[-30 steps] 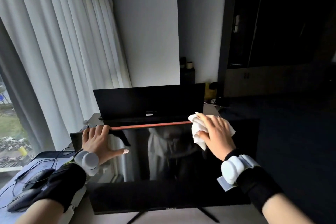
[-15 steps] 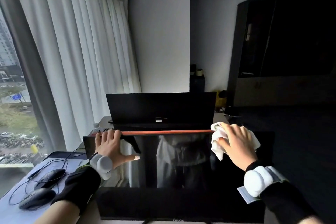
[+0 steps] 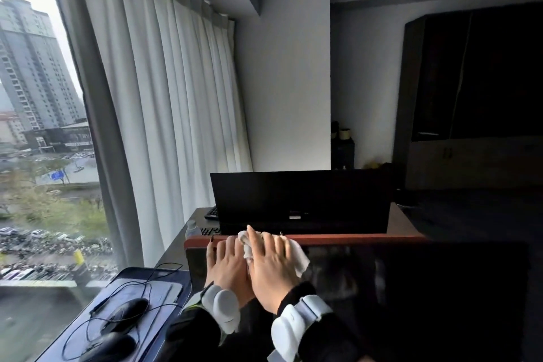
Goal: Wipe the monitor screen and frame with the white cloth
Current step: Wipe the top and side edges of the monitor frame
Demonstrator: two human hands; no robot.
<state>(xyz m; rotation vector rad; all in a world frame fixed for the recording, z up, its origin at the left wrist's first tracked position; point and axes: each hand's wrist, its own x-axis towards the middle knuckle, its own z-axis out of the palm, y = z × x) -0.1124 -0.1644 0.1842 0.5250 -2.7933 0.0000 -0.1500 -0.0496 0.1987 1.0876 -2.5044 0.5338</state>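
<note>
Two monitors (image 3: 411, 288) (image 3: 299, 200), two mice (image 3: 127, 310) (image 3: 108, 347), two hands (image 3: 227, 266) (image 3: 273, 267), one white cloth (image 3: 296, 258).

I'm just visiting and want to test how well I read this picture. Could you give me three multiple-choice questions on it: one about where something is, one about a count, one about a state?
1. Where is the white cloth?
A. On the mouse pad
B. Under the right hand at the monitor's upper left corner
C. Hanging on the curtain

2. How many computer mice lie on the desk at left?
A. None
B. Two
C. Five

3. What state is the near monitor's screen in?
A. Dark
B. Showing a bright picture
C. Cracked across

Answers: 1 B, the cloth shows under that hand's fingers, beside the left hand. 2 B, two dark mice with cables. 3 A, it is black with only faint reflections.
</note>
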